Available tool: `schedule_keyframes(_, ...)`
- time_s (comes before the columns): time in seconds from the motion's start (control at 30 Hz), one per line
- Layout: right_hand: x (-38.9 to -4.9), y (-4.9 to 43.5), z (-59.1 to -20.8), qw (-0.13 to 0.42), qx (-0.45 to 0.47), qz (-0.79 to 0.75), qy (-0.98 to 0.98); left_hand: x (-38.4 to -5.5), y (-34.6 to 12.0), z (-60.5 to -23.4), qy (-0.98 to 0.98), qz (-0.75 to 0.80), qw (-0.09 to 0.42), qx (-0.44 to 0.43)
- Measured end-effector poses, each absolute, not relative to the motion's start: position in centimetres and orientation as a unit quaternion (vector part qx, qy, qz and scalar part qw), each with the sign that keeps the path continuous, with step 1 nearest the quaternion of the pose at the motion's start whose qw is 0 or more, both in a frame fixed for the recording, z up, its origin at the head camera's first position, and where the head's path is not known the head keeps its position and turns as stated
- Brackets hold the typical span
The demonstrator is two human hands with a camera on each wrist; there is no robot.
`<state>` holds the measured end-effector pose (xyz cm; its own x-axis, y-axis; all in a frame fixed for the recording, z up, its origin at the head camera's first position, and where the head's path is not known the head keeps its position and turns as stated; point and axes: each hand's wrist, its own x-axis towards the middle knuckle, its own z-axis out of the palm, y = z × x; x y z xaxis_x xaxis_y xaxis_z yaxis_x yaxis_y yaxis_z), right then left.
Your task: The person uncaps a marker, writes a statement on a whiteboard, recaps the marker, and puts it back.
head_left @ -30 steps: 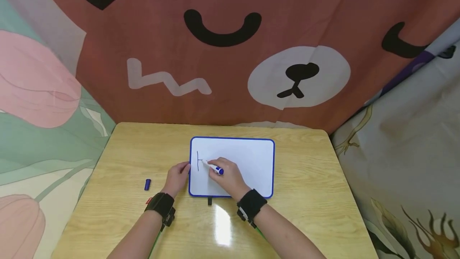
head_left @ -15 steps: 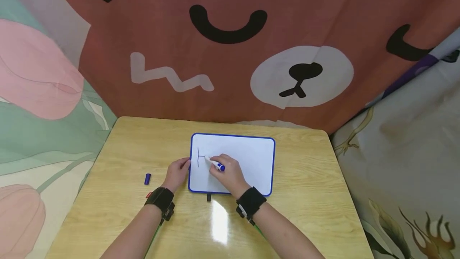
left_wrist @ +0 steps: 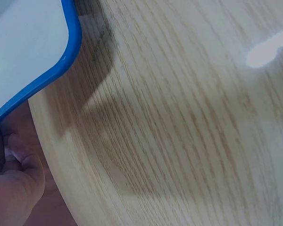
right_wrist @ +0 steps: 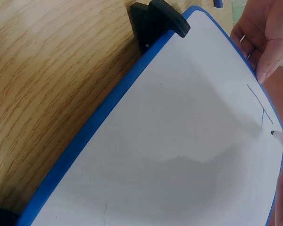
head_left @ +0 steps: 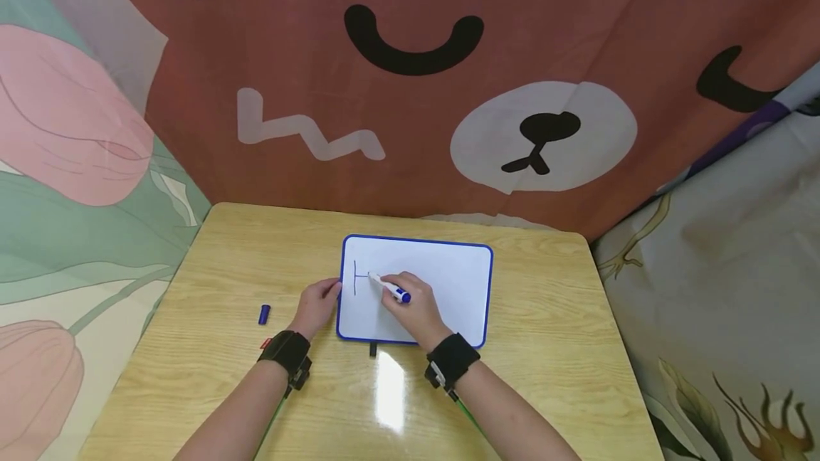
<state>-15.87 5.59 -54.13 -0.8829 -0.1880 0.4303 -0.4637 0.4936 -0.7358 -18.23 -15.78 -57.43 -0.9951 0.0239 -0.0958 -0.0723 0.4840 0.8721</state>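
A small whiteboard [head_left: 442,283] with a blue frame sits on the table at centre. My right hand [head_left: 418,310] pinches a white marker [head_left: 396,291] with a blue end, slanting over the board's left part. The marker's dark tip [right_wrist: 273,133] is close to the end of a short line that branches from a longer upright stroke [head_left: 355,279]. My left hand [head_left: 316,308] holds the board's left edge, thumb [right_wrist: 269,66] at the frame and fingers curled behind it. In the left wrist view part of the left hand [left_wrist: 19,183] shows under the blue frame [left_wrist: 61,66].
A blue marker cap [head_left: 265,314] lies on the table left of the left hand. A black foot-like piece [right_wrist: 162,21] is fixed at the board's near edge. The wooden table [head_left: 544,368] meets a printed cloth backdrop [head_left: 410,162] behind; cloths hang at both sides.
My right hand and the marker have moved right, and the sideways line has grown longer. The left hand stays at the board's left edge. The head view has shifted slightly.
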Motion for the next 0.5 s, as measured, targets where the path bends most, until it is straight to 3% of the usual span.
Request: schedule_keyframes(0.5, -16.53, 5.32, -54.1, 0.141, 0.174, 0.443, -0.868, -18.29, -15.83, -57.45, 0.861, 0.504, 0.065, -0.029)
